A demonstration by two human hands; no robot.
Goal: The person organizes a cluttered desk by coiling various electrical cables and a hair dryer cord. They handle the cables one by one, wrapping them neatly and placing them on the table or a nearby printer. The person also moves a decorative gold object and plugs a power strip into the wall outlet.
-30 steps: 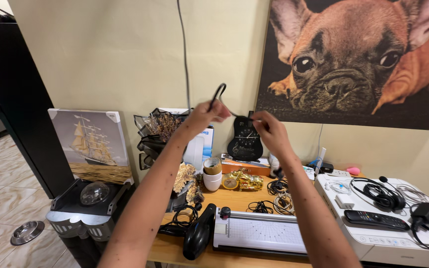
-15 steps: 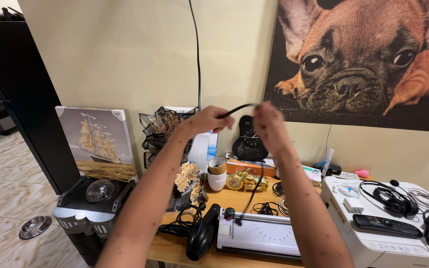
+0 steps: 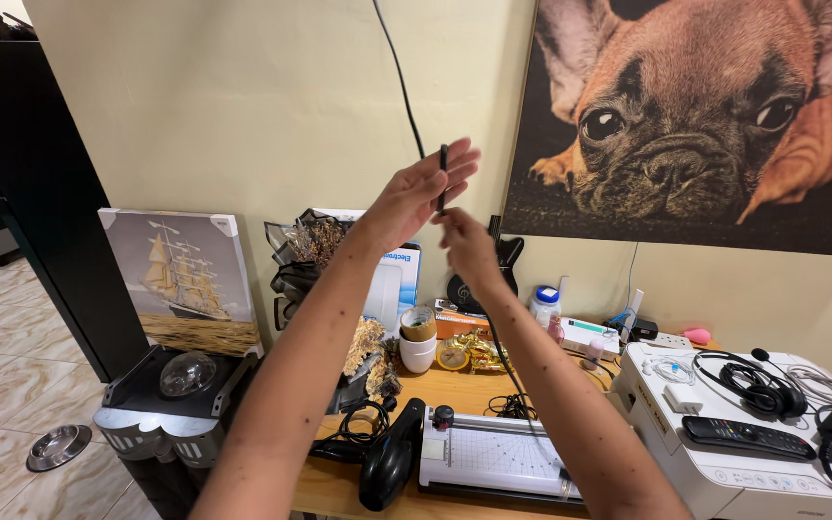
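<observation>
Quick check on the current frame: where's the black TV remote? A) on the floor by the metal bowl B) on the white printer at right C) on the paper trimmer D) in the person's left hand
B: the black remote lies on top of the white printer, just in front of the black headset; the left hand is raised near the wall, pinching a thin black cable.
</observation>
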